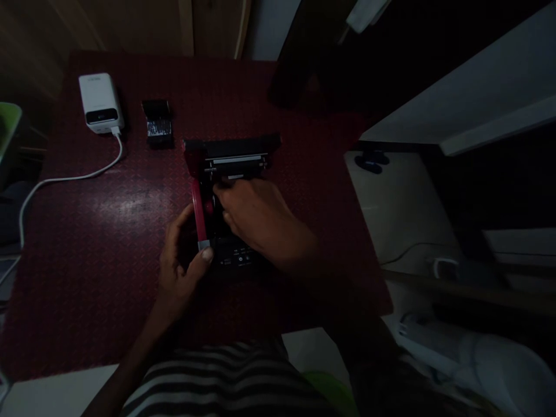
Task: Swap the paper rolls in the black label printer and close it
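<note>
A black and red machine that looks like a small label printer (234,259) lies on the table with its lid (234,146) raised. A metal strip and a roller show under the lid, and small white symbols mark its front panel. My left hand (180,260) grips the left side, thumb on the front corner and fingers along the red edge. My right hand (256,211) reaches into the open body with its fingers curled. Its fingertips are partly hidden in the dark inside, and what they hold, if anything, cannot be made out.
On the dark red patterned table (108,243), a white power bank (98,98) with a white cable (82,175) lies at the back left. A small black roll-like part (157,123) sits beside it. Dark slippers (371,161) are on the floor to the right. The light is dim.
</note>
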The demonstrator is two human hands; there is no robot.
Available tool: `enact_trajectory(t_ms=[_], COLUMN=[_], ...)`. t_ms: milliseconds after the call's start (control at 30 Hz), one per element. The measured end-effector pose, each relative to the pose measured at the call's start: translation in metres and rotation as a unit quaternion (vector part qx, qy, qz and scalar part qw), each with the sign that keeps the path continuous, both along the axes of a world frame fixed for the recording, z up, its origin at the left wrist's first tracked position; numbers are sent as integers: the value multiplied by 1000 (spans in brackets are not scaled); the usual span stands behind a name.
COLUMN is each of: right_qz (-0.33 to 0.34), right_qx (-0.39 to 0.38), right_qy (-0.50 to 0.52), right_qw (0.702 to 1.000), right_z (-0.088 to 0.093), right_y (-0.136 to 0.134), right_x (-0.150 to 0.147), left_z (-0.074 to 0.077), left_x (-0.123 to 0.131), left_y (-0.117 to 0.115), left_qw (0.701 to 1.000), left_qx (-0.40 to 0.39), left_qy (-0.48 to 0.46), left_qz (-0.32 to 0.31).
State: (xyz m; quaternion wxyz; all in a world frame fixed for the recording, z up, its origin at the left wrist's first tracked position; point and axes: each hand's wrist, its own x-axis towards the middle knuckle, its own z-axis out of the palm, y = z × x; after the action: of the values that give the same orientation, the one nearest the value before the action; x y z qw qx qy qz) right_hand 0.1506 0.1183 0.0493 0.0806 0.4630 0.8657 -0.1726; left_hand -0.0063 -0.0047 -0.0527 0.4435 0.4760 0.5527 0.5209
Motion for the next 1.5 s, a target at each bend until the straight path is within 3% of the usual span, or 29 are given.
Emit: enact_trajectory(t_ms=[233,367,433,533,600,667,733,833,967,1233,1367,1500], right_qz=[-23,-51,-84,-202,-291,-329,-356,-375,-369,-377,-391,-400], right_qx=[36,71,105,134,139,139,114,51,36,-14,-12,-121], right_qy=[-23,104,245,413,466,516,534,514,489,456,430,444], right_qw=[999,991,960,878,824,779,758,770,789,806,814,793], right_z=[13,11,5,-13,-34,-63,-93,-128,-140,-126,-107,-92], right_y=[-14,-30,-36,-35,-26,-14,-2,8,6,-11,-49,-90], right_x=[2,29,55,95,114,123,124,118,112,125,142,147], left_z=[-1,-1,-2,-4,-6,-6,-6,-4,-5,-5,-1,1], left_x=[-1,-2,-2,-2,-1,-2,-3,-4,-4,-6,-5,-3], left_y=[-1,-1,-1,-1,-1,-1,0,0,1,1,1,2], left_qw=[1000,1000,1000,1000,999,999,999,998,997,997,998,998], left_qx=[7,-4,-12,-18,-12,-6,-7,-11,-10,-7,-3,-1], left_qy=[16,13,10,16,22,32,46,60,69,70,61,55], left_qz=[7,6,7,15,21,25,25,20,24,22,13,11])
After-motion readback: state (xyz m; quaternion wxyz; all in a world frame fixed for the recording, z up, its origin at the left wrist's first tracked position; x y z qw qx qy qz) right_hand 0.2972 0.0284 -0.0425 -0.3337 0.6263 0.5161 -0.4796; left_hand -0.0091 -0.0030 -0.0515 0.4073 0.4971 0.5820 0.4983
